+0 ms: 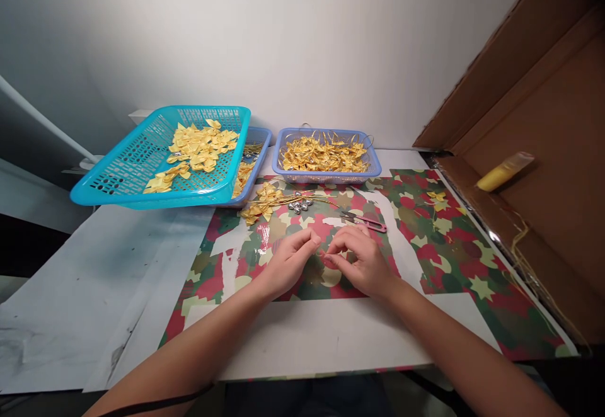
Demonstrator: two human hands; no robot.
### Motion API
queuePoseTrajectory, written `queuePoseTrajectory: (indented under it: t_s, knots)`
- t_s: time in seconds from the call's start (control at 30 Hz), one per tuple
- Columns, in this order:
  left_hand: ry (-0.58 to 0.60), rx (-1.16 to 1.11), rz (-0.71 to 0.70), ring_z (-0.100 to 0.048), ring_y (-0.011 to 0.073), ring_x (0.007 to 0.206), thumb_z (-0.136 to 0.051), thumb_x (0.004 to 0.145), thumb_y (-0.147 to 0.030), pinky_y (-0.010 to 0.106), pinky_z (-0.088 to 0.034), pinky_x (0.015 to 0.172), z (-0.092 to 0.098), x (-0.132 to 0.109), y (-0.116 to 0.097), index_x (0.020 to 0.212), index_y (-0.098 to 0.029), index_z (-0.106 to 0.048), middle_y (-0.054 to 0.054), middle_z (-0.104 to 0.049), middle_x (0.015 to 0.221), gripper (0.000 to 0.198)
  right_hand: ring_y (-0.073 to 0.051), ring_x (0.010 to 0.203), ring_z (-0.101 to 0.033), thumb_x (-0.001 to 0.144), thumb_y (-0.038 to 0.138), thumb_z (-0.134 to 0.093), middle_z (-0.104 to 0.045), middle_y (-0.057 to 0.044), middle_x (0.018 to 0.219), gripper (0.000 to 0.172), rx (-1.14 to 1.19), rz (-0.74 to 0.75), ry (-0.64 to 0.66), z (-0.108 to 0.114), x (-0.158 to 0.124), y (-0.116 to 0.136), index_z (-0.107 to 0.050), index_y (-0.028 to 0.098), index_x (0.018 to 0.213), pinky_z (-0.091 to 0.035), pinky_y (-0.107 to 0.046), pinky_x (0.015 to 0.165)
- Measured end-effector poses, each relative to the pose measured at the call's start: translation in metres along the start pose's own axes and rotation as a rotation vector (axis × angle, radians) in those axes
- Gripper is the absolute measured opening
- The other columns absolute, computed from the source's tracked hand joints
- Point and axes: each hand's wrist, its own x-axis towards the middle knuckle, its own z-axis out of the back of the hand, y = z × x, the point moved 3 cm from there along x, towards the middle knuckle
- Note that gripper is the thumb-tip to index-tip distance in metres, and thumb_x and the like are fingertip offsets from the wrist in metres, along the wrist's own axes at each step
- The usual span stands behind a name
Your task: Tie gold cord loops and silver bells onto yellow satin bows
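Over the patterned sheet (439, 259) on the table (70, 316), your two hands face each other, close but apart. Your left hand (292, 258) is narrow, thumb laid along the bent fingers; whether anything thin sits between them, you can't tell from here. Your right hand (363, 259) is curled, thumb and forefinger nearly meeting in a pinch, and again, no telling if they grip something fine. Just beyond your right fingers, there are the pink scissors (371, 223), lying on the sheet! Left of those, a little cluster of silver bells (300, 205), with gold cords (326, 200) stretched beside it, and then a loose pile of yellow bows (265, 201), just past your left hand. Look farther back: the purple basket (331, 178) is heaped with more yellow pieces and looping gold strands. Over on your left, the turquoise basket (127, 152) tilts above a blue basket (259, 160), yellow pieces in both.
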Motion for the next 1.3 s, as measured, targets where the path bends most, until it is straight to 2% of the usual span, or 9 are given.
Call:
queuePoseTrajectory:
  t_s: [0.2,0.4,0.57,0.7,0.87,1.0,1.17,1.3]
  knots:
    - [-0.030,0.023,-0.019,-0.027,0.0121,0.061,-0.042,0.092,-0.037,0.026,-0.025,0.058,0.0018,0.0012,-0.0021,0.067,-0.020,-0.038,-0.005,-0.030,0.065,0.031,-0.013,0.067,-0.054,0.084,0.014,-0.063,-0.061,0.004,0.069,0.016,0.030,-0.024,0.051,-0.0017,0.0001,-0.0004,-0.054,0.021,0.073,-0.034,-0.036,0.081]
    - [-0.019,0.028,-0.018,-0.027,0.0120,0.061,-0.042,0.092,-0.038,0.026,-0.025,0.058,0.0008,0.0004,-0.0028,0.067,-0.019,-0.039,-0.005,-0.030,0.064,0.031,-0.015,0.068,-0.052,0.081,0.019,-0.068,-0.060,0.002,0.069,0.016,0.125,-0.096,0.134,-0.0015,0.0004,-0.0023,-0.055,0.022,0.073,-0.039,-0.035,0.076]
    - [-0.003,0.061,-0.014,-0.030,0.0122,0.063,-0.043,0.091,-0.040,0.025,-0.026,0.059,-0.0002,-0.0007,-0.0026,0.066,-0.019,-0.037,-0.005,-0.031,0.065,0.032,-0.018,0.078,-0.053,0.081,0.024,-0.065,-0.060,-0.002,0.082,0.008,0.178,-0.181,0.062,0.0043,0.0033,-0.0040,-0.057,0.023,0.083,-0.042,-0.033,0.070]
    - [0.017,0.065,-0.009,-0.034,0.0124,0.064,-0.044,0.091,-0.041,0.024,-0.029,0.060,-0.0016,-0.0002,-0.0012,0.067,-0.019,-0.040,-0.004,-0.038,0.066,0.032,-0.018,0.081,-0.054,0.084,0.020,-0.060,-0.064,-0.001,0.082,0.002,0.169,-0.150,0.106,-0.0009,0.0041,-0.0018,-0.060,0.023,0.085,-0.041,-0.036,0.079]
    - [0.037,0.068,0.000,-0.036,0.0125,0.064,-0.044,0.090,-0.042,0.024,-0.031,0.060,-0.0035,0.0004,-0.0010,0.067,-0.019,-0.043,-0.003,-0.040,0.066,0.033,-0.016,0.071,-0.051,0.087,0.018,-0.055,-0.060,0.001,0.069,0.018,0.218,-0.177,0.098,-0.0056,0.0036,-0.0021,-0.056,0.021,0.070,-0.040,-0.035,0.077]
    - [0.034,0.070,0.016,-0.035,0.0116,0.062,-0.045,0.090,-0.041,0.023,-0.029,0.056,-0.0028,0.0008,-0.0022,0.066,-0.019,-0.040,-0.004,-0.038,0.065,0.033,-0.015,0.069,-0.051,0.085,0.017,-0.056,-0.059,0.001,0.067,0.018,0.275,-0.209,0.096,-0.0042,0.0035,-0.0024,-0.057,0.021,0.068,-0.042,-0.033,0.075]
    - [-0.015,0.138,0.004,-0.031,0.0118,0.062,-0.044,0.090,-0.039,0.024,-0.027,0.057,0.0011,0.0028,-0.0026,0.066,-0.019,-0.039,-0.004,-0.034,0.065,0.031,-0.015,0.070,-0.051,0.084,0.017,-0.057,-0.060,-0.001,0.069,0.016,0.321,-0.255,0.117,-0.0037,0.0032,-0.0019,-0.059,0.021,0.069,-0.040,-0.026,0.058]
    - [-0.032,0.146,-0.002,-0.030,0.0122,0.063,-0.043,0.090,-0.038,0.025,-0.026,0.058,0.0019,0.0037,-0.0019,0.067,-0.019,-0.039,-0.004,-0.032,0.065,0.031,-0.014,0.070,-0.052,0.084,0.016,-0.056,-0.061,-0.001,0.070,0.016,0.319,-0.236,0.113,-0.0033,0.0036,-0.0015,-0.059,0.020,0.069,-0.042,-0.026,0.061]
